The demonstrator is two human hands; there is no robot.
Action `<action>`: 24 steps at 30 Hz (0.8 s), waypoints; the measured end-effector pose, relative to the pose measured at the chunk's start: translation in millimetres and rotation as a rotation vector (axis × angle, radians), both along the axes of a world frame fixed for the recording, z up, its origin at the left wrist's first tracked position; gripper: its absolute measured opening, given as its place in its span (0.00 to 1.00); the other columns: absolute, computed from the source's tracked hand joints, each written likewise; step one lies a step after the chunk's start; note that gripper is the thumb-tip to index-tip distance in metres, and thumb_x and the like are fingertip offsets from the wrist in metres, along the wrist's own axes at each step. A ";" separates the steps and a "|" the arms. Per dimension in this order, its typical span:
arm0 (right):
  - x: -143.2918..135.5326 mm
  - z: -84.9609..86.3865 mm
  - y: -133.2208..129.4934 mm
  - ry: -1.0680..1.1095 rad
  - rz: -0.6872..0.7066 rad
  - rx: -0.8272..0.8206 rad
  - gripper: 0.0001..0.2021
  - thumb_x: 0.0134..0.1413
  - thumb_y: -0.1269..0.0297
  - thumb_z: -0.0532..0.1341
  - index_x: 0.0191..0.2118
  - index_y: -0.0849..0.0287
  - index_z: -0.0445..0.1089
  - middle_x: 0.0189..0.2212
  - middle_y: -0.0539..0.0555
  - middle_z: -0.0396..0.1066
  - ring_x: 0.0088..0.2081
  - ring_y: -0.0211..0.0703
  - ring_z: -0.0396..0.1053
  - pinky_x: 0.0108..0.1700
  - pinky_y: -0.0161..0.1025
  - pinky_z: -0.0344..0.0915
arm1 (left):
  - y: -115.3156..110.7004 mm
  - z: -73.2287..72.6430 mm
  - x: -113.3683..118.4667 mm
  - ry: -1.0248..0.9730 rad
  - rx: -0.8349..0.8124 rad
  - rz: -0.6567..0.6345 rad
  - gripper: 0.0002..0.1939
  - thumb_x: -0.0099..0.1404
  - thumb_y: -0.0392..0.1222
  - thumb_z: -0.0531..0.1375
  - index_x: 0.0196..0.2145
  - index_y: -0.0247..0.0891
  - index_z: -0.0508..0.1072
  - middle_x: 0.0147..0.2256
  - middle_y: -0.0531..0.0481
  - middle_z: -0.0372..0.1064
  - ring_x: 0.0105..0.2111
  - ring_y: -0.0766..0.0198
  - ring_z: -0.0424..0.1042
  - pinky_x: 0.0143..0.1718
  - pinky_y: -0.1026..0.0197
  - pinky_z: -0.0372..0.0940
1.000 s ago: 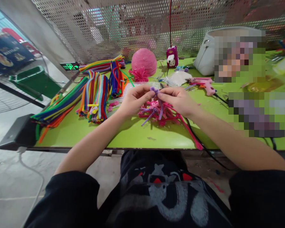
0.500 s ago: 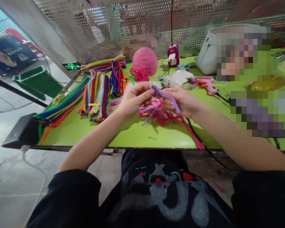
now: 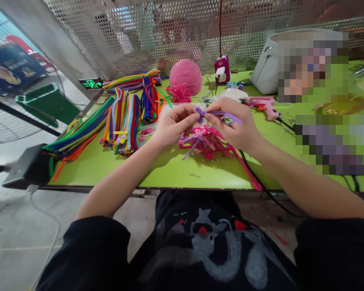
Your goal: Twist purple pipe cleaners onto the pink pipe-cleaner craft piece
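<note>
A purple pipe cleaner [image 3: 201, 114], bent into small loops at one end, is held up between my two hands above the green table. My left hand [image 3: 176, 122] pinches the looped part between thumb and fingertips. From the other side my right hand [image 3: 235, 123] grips it close to the loops, and its straight tail sticks out past the fingers to the right. Just below lies a heap of pink pipe cleaner pieces [image 3: 210, 146] with a few purple ones among them.
Bundles of multicoloured pipe cleaners [image 3: 123, 121] lie at the left. A pink ball [image 3: 185, 76] stands at the back, near a purple plug adapter [image 3: 222, 70]. A pink glue gun [image 3: 268, 107] lies on the right, its cable crossing the green table [image 3: 166, 173].
My right hand has risen and turned, its fingertips now pinching beside the loops. The purple tail, which hung down to the right, now points nearly level. The left hand stays almost in place.
</note>
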State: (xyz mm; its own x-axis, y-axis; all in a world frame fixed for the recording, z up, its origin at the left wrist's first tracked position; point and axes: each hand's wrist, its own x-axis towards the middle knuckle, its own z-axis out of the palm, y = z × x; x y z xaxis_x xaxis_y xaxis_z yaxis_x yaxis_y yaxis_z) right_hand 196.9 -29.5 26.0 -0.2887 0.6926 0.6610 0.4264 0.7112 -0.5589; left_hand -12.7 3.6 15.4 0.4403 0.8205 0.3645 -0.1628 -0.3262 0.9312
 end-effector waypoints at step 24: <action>6.6 -21.0 -12.7 -0.072 0.196 -0.544 0.20 0.68 0.45 0.64 0.37 0.59 0.70 0.28 0.53 0.73 0.27 0.38 0.64 0.31 0.37 0.57 | -17.0 4.5 -20.4 0.805 1.242 0.114 0.08 0.74 0.41 0.58 0.40 0.37 0.76 0.31 0.49 0.78 0.28 0.64 0.74 0.27 0.60 0.58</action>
State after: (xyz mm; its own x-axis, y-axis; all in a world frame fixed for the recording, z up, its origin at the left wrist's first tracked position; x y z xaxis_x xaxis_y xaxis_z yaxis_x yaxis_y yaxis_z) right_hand 203.5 -42.2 5.0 -0.4768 0.8562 0.1987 0.3666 0.3992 -0.8404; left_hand -33.1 -13.4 19.9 0.8151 0.2178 0.5368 0.3294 -0.9365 -0.1202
